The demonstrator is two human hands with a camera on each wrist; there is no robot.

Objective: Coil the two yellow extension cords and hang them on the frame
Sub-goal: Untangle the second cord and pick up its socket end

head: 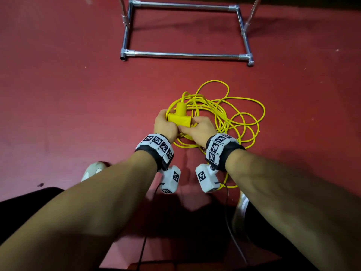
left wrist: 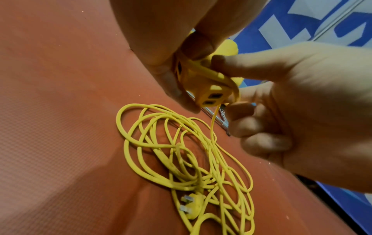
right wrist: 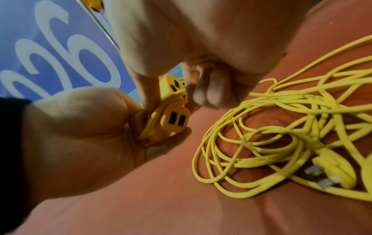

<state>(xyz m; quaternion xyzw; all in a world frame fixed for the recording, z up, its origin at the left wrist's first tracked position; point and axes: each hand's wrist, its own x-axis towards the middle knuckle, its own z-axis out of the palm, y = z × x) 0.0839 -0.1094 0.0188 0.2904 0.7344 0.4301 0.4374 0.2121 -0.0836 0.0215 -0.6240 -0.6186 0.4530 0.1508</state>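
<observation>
Cord (head: pixel 230 118) lies tangled on red floor (head: pixel 68 94), its socket (head: pixel 178 117) gripped by curled fingers of left hand (head: pixel 165 126) and right hand (head: pixel 201 130), near frame (head: pixel 185 54).

A yellow T-shaped socket block (head: pixel 178 116), dark slots on its end faces, is held above the red floor with a strand of cord across it. Below and to the right, yellow extension cord (head: pixel 224 118) lies in a loose tangle of loops, its pronged plug (left wrist: pixel 192 206) among them. Beyond stands the silver tube frame (head: pixel 185 54).
</observation>
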